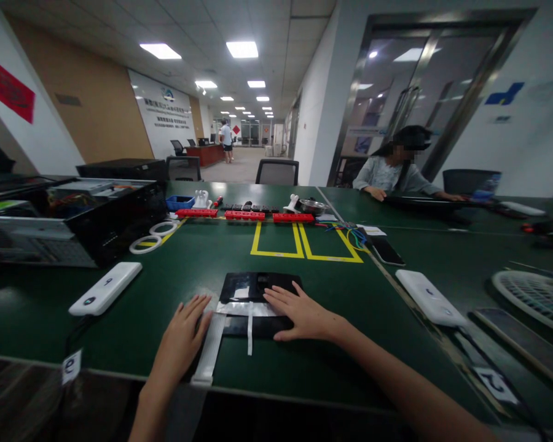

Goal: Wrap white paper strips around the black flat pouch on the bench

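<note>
A black flat panel (230, 286) lies on the green table in front of me, crossed by a silvery strip (234, 307). From its left side a flat white ribbon cable (211, 351) runs toward the table's front edge. A thin white strip (250, 339) hangs down over the panel's lower part. My right hand (299, 312) rests over the panel's right side, fingers stretched out and apart. My left hand (184, 334) is beside the ribbon cable, left of the panel, with its fingers extended; whether it touches the cable I cannot tell.
An open computer case (115, 224) stands at the left, near two white rings (146, 244). White numbered power packs (105, 288) lie on both sides. Behind the panel are yellow taped outlines (276, 253) and red trays (245, 215). A phone (387, 250) and a seated co-worker (391, 169) are at the right.
</note>
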`<state>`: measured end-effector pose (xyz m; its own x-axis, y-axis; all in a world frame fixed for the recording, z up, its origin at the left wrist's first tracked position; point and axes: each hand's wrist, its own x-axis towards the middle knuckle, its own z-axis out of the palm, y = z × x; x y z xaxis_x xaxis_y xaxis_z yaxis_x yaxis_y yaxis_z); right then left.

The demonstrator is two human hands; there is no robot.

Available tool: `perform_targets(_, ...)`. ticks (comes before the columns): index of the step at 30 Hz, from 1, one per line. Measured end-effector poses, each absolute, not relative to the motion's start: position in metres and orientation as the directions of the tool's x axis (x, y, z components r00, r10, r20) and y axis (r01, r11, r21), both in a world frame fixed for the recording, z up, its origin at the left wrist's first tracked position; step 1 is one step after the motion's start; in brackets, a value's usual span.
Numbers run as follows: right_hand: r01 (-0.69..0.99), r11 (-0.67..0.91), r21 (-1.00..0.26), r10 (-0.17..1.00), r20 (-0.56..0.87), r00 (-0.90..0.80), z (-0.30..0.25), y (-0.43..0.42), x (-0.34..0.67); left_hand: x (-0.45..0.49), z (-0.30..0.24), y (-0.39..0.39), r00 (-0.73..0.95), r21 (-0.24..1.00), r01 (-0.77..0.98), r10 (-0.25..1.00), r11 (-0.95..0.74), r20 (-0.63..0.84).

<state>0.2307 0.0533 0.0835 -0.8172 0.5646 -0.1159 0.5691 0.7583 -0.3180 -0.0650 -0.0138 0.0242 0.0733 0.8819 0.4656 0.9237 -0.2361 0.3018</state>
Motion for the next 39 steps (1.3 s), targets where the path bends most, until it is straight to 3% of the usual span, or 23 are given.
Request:
perform_targets(11,0.718,0.563,-0.408,0.695,-0.237,-0.679,0.088,0.098,0.297,-0.07,0.004,-0.012,0.061,0.306,0.932,0.917,-0.193,0.393)
perform_targets(22,0.916,0.25,-0.313,0.924,-0.206,-0.323,0.086,0.135,0.398,-0.069,0.007,-0.013,0.101,0.237,0.949,0.915,-0.206,0.39)
perform_targets(32,0.921,0.228,-0.317,0.963,-0.066,-0.261,0.062,0.157,0.439,-0.07,0.004,-0.013,0.093,0.249,0.945,0.904,-0.212,0.417)
perform_targets(39,0.945,0.247,-0.214,0.968,0.024,-0.248,0.067,0.155,0.432,-0.07,0.007,-0.015,0.092,0.249,0.947,0.914,-0.203,0.395)
